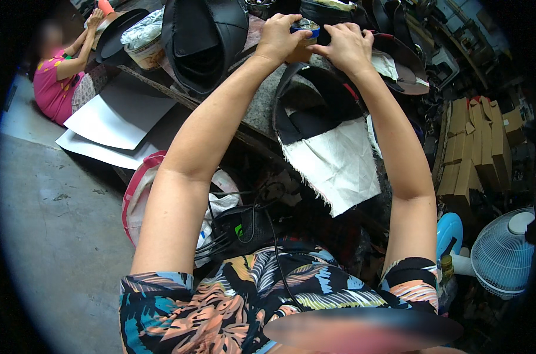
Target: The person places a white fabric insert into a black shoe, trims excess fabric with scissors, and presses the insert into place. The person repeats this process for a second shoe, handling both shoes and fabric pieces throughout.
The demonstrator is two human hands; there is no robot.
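1. While I look down through the head view, the jar (306, 30) with the blue rim is between the two hands, over the far part of the bench (259, 109).
2. I see the left hand (278, 38) pinching the jar near its rim, between thumb and fingers.
3. The right hand (345, 50) is loosely spread just beside it, thumb apart and pointing at the jar's lower part; whether it touches, I cannot tell.
4. Nearer the body, I have a black piece (300, 124) with frayed white cloth (333, 165) reaching past the bench edge.
5. Left of the hands stand a tall black form (203, 35) and a foil-topped tub (145, 50), with white sheets (120, 112) below.
6. Farther left, I make out a co-worker (58, 85) in pink, arms raised.
7. On my right are cardboard boxes (486, 135) and a fan (504, 253).
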